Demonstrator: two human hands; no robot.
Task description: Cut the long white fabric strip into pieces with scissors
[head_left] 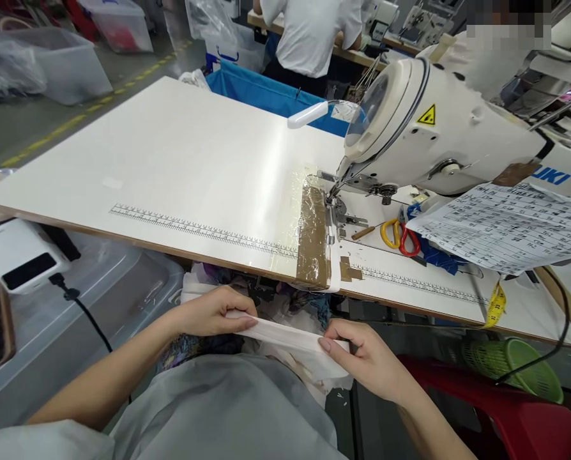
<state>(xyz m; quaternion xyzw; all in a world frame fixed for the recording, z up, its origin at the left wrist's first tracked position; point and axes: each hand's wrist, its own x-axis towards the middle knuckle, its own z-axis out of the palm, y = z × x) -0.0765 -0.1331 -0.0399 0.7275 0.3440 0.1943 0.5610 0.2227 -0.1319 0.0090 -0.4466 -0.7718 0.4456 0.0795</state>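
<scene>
Here, in the head view, a white fabric strip (285, 335) is pinched between the left hand (213, 313) and the right hand (362, 358), both closed on it, below the table's (180, 166) front edge. Nothing lies under the sewing machine's (433, 128) needle; stitching is judged not yet begun. Scissors (399, 235) and a printed sheet (506, 227) are seen at the right.

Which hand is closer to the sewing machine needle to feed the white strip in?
Right, probably. The right hand grips the white fabric strip almost below the needle area; the left hand holds it farther left.
</scene>
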